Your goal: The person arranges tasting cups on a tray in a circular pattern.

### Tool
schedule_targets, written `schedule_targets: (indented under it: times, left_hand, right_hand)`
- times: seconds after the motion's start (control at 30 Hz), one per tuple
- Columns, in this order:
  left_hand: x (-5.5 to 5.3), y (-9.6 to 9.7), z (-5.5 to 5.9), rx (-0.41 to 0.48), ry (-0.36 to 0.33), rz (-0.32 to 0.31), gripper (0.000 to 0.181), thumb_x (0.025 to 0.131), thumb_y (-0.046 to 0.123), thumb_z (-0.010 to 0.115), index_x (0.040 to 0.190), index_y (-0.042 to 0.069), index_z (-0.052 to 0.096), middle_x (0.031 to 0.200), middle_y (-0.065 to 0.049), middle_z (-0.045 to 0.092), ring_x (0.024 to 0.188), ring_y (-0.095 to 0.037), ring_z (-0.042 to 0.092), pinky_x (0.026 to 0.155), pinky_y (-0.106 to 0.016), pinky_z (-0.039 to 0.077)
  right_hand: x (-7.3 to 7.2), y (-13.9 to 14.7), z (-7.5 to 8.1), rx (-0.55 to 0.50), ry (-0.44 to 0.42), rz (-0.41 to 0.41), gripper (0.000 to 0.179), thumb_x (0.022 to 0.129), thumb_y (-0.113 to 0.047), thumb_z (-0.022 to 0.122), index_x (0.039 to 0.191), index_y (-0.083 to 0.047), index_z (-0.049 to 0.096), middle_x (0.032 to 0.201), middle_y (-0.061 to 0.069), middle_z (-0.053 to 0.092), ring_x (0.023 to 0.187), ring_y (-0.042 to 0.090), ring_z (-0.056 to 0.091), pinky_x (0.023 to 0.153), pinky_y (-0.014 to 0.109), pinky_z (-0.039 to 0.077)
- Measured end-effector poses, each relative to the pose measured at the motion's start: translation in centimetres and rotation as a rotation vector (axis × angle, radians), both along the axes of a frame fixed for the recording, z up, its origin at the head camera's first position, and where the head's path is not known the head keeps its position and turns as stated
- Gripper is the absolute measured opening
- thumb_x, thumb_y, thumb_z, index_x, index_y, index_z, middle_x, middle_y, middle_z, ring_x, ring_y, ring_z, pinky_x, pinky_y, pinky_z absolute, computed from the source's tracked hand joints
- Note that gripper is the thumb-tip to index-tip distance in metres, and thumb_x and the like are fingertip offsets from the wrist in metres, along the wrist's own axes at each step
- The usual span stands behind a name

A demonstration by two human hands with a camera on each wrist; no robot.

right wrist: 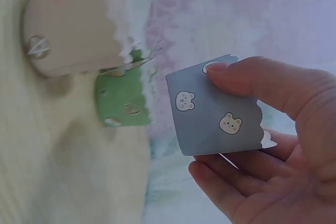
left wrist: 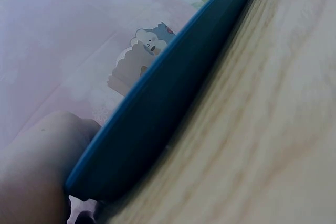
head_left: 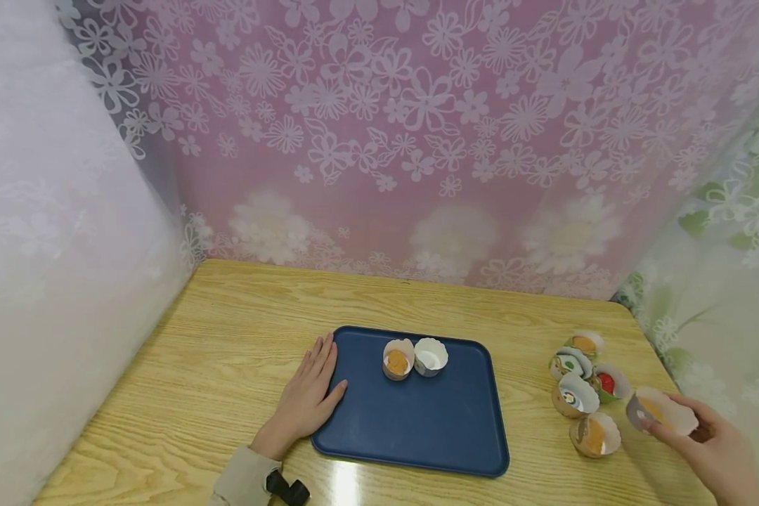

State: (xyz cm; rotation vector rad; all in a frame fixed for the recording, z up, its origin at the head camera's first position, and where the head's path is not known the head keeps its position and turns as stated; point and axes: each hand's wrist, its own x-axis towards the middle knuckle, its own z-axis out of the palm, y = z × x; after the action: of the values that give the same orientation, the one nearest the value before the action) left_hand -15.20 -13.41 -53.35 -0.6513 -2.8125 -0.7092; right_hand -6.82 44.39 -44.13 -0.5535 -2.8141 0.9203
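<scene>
A grey paper baking cup with bear faces is pinched between the thumb and fingers of my right hand, above the right side of the table. Something orange lies inside it in the head view. My left hand rests with its fingers extended along the left edge of a dark blue tray. Near the tray's far edge stand two paper cups side by side: one cup with orange contents and one white-lined cup whose inside looks white.
Several more paper cups stand clustered to the tray's right. Among them are a cup with orange contents, a brown cup and a green cup. The wooden table meets floral curtains behind and at both sides.
</scene>
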Motion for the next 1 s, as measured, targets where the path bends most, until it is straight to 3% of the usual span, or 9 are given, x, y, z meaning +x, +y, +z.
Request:
schedule_targets:
  times: [0.13,0.23,0.33,0.43,0.53,0.63,0.73,0.9,1.0]
  left_hand:
    - [0.0,0.0,-0.1,0.005,0.019,0.003,0.069,0.104,0.033,0.050,0.154,-0.006,0.023,0.164,-0.018,0.013,0.151,-0.035,0.011,0.121,-0.047,0.014]
    - [0.0,0.0,-0.1,-0.001,0.016,0.004,0.070,0.104,0.034,0.050,0.154,-0.006,0.023,0.164,-0.018,0.013,0.151,-0.035,0.010,0.121,-0.048,0.015]
    - [0.0,0.0,0.0,-0.005,0.004,0.002,0.070,0.104,0.035,0.049,0.155,-0.006,0.022,0.165,-0.017,0.011,0.151,-0.034,0.009,0.121,-0.048,0.015]
    - [0.1,0.0,0.1,-0.007,-0.007,-0.002,0.071,0.104,0.036,0.047,0.155,-0.006,0.021,0.165,-0.017,0.010,0.151,-0.033,0.007,0.121,-0.048,0.014]
    - [0.1,0.0,0.2,-0.009,-0.012,-0.004,0.071,0.104,0.036,0.047,0.155,-0.005,0.020,0.165,-0.016,0.009,0.151,-0.032,0.007,0.121,-0.048,0.014]
    - [0.1,-0.1,0.2,-0.005,-0.014,-0.005,0.071,0.104,0.036,0.048,0.155,-0.005,0.020,0.165,-0.016,0.009,0.151,-0.033,0.007,0.121,-0.048,0.014]
    - [0.1,-0.1,0.2,0.000,-0.016,-0.006,0.071,0.104,0.035,0.049,0.155,-0.005,0.020,0.165,-0.016,0.009,0.151,-0.033,0.007,0.121,-0.048,0.014]
    - [0.1,-0.1,0.3,0.003,-0.015,-0.008,0.070,0.104,0.034,0.049,0.155,-0.005,0.021,0.165,-0.017,0.009,0.151,-0.033,0.007,0.121,-0.048,0.014]
    - [0.1,-0.1,0.3,-0.005,-0.014,-0.005,0.070,0.104,0.035,0.048,0.155,-0.005,0.021,0.165,-0.016,0.009,0.151,-0.033,0.008,0.121,-0.047,0.014]
  right_hand:
    - [-0.1,-0.7,1.2,0.001,0.005,0.007,0.051,0.090,-0.043,0.072,0.133,-0.039,0.046,0.064,0.001,0.054,0.054,0.018,0.046,0.049,0.027,0.040]
    - [-0.4,-1.4,2.1,0.003,-0.018,-0.009,0.063,0.091,-0.045,0.071,0.144,-0.023,0.047,0.096,0.016,0.064,0.057,0.018,0.047,0.050,0.027,0.041]
    - [-0.6,-2.3,3.1,-0.010,-0.050,-0.019,0.081,0.092,-0.047,0.069,0.149,0.001,0.038,0.139,0.030,0.045,0.059,0.018,0.047,0.051,0.027,0.041]
    - [-0.8,-3.2,3.8,-0.046,-0.067,-0.023,0.087,0.092,-0.048,0.067,0.152,0.003,0.031,0.153,0.035,0.026,0.061,0.017,0.046,0.052,0.026,0.041]
    - [-0.9,-4.2,4.4,-0.079,-0.058,-0.026,0.089,0.091,-0.048,0.069,0.155,-0.001,0.030,0.156,0.032,0.022,0.062,0.015,0.047,0.053,0.024,0.043]
    - [-1.0,-5.1,5.0,-0.105,-0.035,-0.017,0.088,0.089,-0.047,0.072,0.155,-0.005,0.032,0.155,0.027,0.031,0.062,0.015,0.049,0.054,0.023,0.045]
    - [-1.4,-6.0,5.6,-0.098,-0.005,0.005,0.085,0.088,-0.046,0.074,0.153,-0.006,0.037,0.134,0.012,0.052,0.062,0.015,0.051,0.054,0.023,0.046]
    - [-2.3,-7.6,6.5,-0.095,0.061,0.074,0.075,0.087,-0.040,0.077,0.148,-0.008,0.046,0.131,0.003,0.047,0.063,0.012,0.050,0.054,0.023,0.045]
    - [-2.8,-8.6,7.1,-0.119,0.104,0.115,0.066,0.086,-0.037,0.079,0.142,-0.015,0.052,0.118,-0.008,0.057,0.062,0.012,0.051,0.052,0.025,0.043]
